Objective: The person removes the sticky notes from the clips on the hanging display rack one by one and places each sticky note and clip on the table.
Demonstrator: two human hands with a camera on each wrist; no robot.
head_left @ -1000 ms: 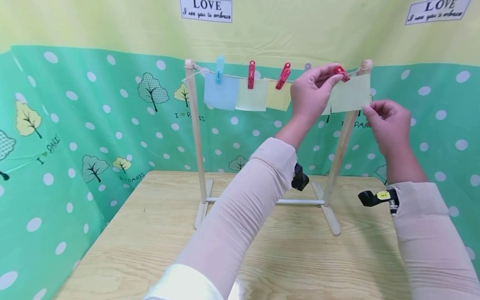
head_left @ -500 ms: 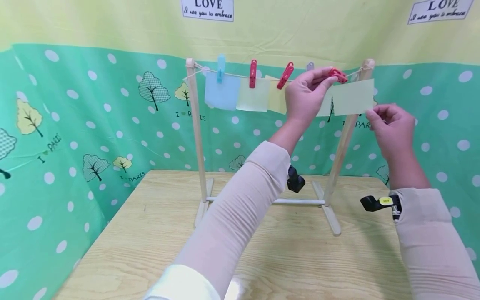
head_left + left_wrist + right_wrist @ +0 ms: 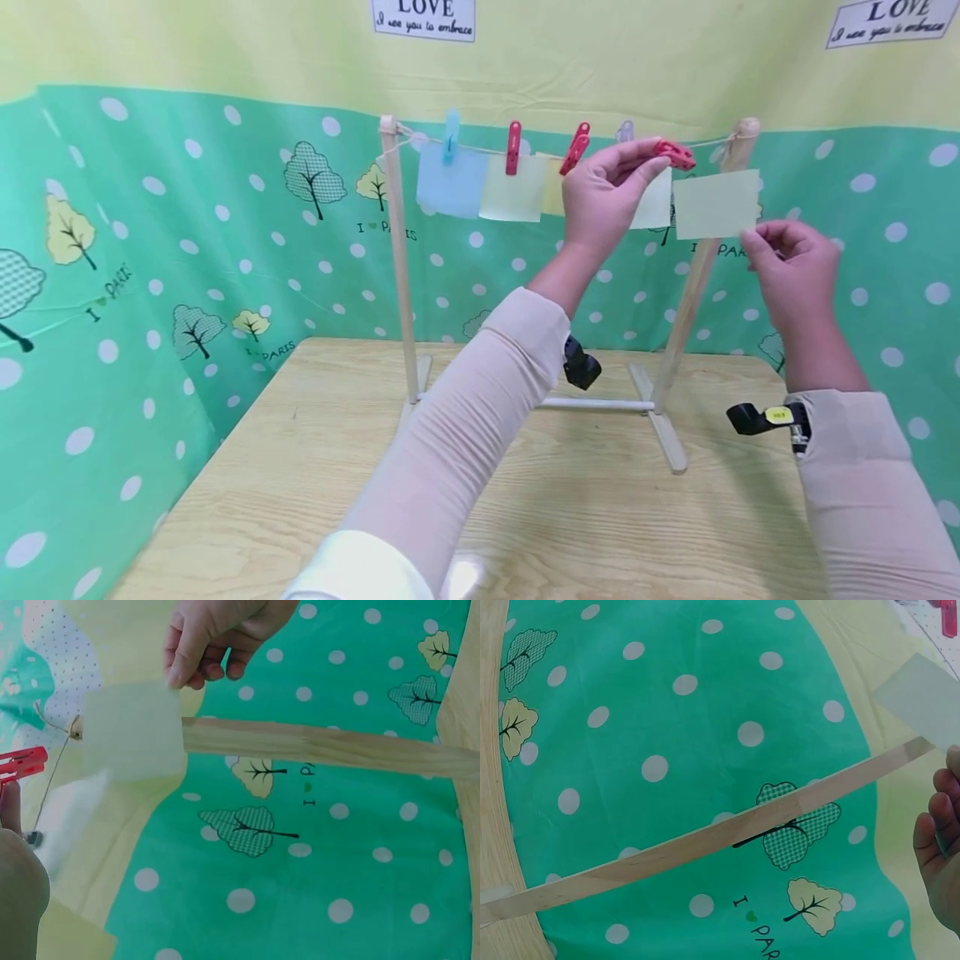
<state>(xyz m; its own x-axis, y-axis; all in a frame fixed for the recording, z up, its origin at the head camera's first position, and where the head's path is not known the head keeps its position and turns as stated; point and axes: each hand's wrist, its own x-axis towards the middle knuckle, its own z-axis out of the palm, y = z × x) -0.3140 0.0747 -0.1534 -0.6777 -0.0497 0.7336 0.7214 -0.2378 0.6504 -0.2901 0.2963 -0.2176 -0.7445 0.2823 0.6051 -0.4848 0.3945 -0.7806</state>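
The left hand [image 3: 602, 190] pinches a red clip [image 3: 677, 155] between thumb and fingers; the left wrist view crops both. The right hand [image 3: 797, 268] pinches the lower corner of a pale green note [image 3: 716, 204], which covers part of the right post [image 3: 688, 312]. The left hand partly hides a yellow note [image 3: 552, 187]. A narrow gap separates clip and green note; open room lies between right hand and tabletop [image 3: 592, 508].

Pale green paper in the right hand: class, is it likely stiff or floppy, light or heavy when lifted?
The pale green paper is probably fairly stiff, since it looks flat though the right hand pinches only one corner. It is likely light and easily creased, as it looks thin.
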